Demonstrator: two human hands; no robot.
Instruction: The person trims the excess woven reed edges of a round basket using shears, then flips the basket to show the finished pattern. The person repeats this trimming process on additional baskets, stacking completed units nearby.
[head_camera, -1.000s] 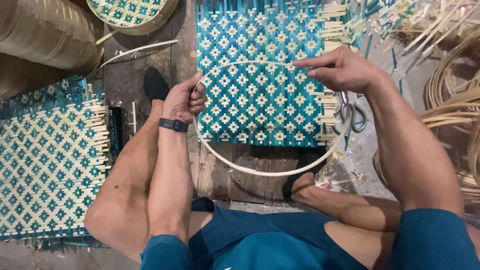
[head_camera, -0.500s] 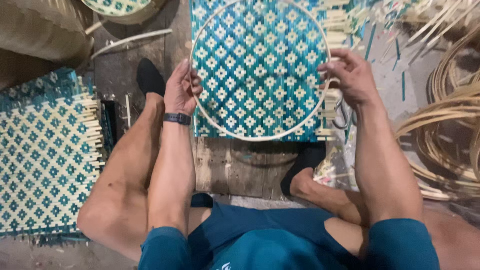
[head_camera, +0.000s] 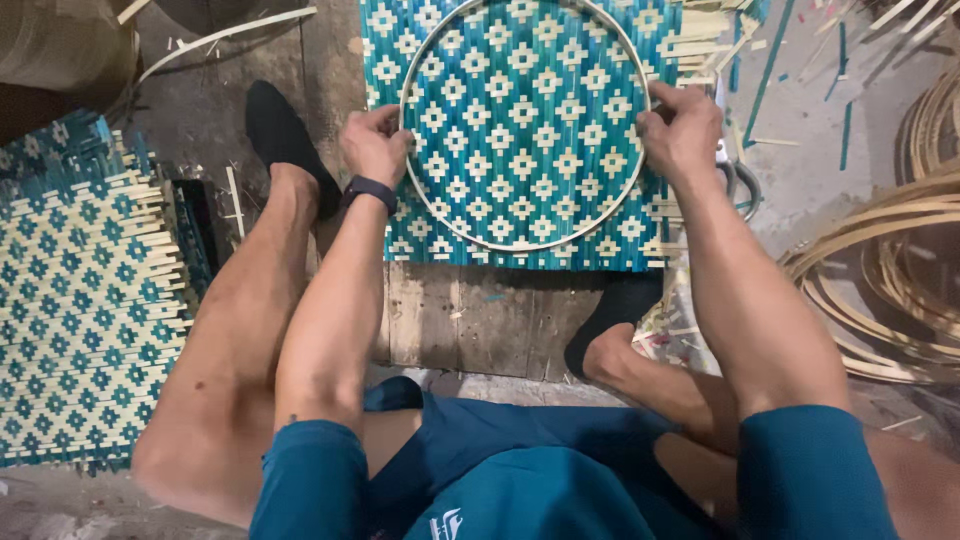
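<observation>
operator clothing: teal short-sleeved shirt (head_camera: 520, 500) with a small white emblem on the chest, sleeves ending above the elbows. dark blue shorts (head_camera: 500, 425). forearms and lower legs bare. black wristband (head_camera: 370, 190), watch-like, on the left wrist. black low socks or slippers on both feet (head_camera: 285, 135). hands bare.

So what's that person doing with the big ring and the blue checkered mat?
A person sits on the floor and holds a thin round hoop flat on a blue and cream woven mat. The left hand grips the hoop's left side and the right hand grips its right side. The mat lies on a wooden board between the person's feet. Another woven mat lies off to the left, and a pile of coiled strips sits on the right.
</observation>
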